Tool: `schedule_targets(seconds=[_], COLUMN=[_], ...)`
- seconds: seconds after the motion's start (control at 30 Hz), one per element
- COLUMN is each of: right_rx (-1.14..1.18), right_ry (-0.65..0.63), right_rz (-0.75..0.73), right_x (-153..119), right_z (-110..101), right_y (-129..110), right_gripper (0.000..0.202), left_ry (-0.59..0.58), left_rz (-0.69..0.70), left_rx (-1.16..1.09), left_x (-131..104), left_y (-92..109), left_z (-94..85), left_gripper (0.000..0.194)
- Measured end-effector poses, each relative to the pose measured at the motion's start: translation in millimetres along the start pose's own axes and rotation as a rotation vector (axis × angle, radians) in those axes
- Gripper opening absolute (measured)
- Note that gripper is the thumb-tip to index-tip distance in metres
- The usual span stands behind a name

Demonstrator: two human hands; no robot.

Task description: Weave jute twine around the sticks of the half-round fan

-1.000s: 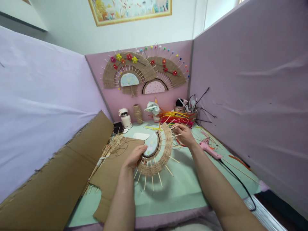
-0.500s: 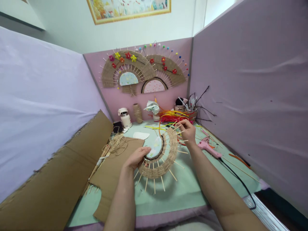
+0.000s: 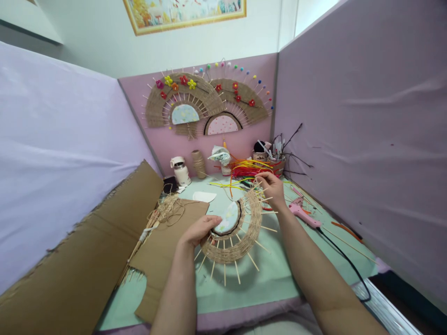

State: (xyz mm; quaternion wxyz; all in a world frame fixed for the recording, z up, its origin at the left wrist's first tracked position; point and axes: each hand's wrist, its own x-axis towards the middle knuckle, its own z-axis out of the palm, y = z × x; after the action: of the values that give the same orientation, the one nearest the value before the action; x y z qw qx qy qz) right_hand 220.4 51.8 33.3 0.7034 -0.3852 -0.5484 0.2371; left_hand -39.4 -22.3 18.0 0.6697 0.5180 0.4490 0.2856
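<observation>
Pink panel (image 3: 131, 90) behind, woven fan (image 3: 252, 232) between two hands

Head view: over the green-covered worktop (image 3: 265, 284), the left hand (image 3: 199, 230) grips the fan near its fabric-covered half-disc (image 3: 226, 222), thumb on top. The right hand (image 3: 274, 190) has its fingertips pinched at the fan's upper end; whether on a strand or a rod, I cannot tell. Pale rods (image 3: 238, 272) fan out past the woven band.

Weaving around the rods seems the step in hand; a next pass would call for a firm left grip and even tension. The glue gun (image 3: 303, 216) lies to the right.
</observation>
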Motion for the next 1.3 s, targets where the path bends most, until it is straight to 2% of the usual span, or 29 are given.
schedule_targets(seconds=[0.13,0.2,0.37,0.57,0.67,0.8,0.9,1.0,1.13,1.2,1.23,1.3], right_rx=[-0.047,-0.065,-0.015,0.316,0.446,0.377,0.239,0.181,0.22,0.227,0.224,0.211], right_ry=[-0.213,-0.266,-0.227,-0.233,-0.291,-0.356,-0.387,-0.457,-0.666,-0.759,-0.79,-0.825], right_rz=[0.151,0.178,0.232,0.513,0.65,0.712,0.73,0.793,0.904,0.938,0.945,0.946], right_x=[-3.8,-5.2,-5.5,0.4,3.1,0.4,-3.3,-4.6,-5.5,-8.0,-10.0,-15.1], right_z=[6.9,9.9,10.6,6.7,4.9,3.3,1.1,-2.1,-1.9,2.1,5.0,11.7], right_y=[2.3,3.1,3.6,1.7,-4.1,-4.1,4.0,10.8,11.2,9.5,8.7,7.6], right_gripper=[0.017,0.018,0.025,0.036,0.044,0.041,0.032,0.029,0.029,0.03,0.031,0.032], left_ry=[0.025,0.074,0.196,0.237,0.24,0.229,0.19,0.08,-0.155,-0.195,-0.15,0.046], left_rz=[0.025,0.05,0.109,0.17,0.166,0.123,0.102,0.067,-0.023,-0.05,-0.022,0.098], left_rx=[0.013,-0.019,-0.053,-0.033,-0.042,-0.065,-0.071,-0.022,0.17,0.235,0.243,0.196], left_x=[2.1,4.3,8.7,10.2,12.3,16.7,17.0,10.2,-6.4,-11.5,-12.0,-8.1], left_y=[-2.1,-2.3,-0.3,0.4,-1.2,-3.2,-3.3,-1.8,1.5,3.3,4.2,5.7], left_z=[-1.5,-2.5,-3.1,0.3,3.1,9.1,12.5,10.2,-3.0,-10.1,-12.6,-14.0], left_gripper=[0.041,0.041,0.045,0.045,0.042,0.04,0.039,0.038,0.04,0.045,0.046,0.045])
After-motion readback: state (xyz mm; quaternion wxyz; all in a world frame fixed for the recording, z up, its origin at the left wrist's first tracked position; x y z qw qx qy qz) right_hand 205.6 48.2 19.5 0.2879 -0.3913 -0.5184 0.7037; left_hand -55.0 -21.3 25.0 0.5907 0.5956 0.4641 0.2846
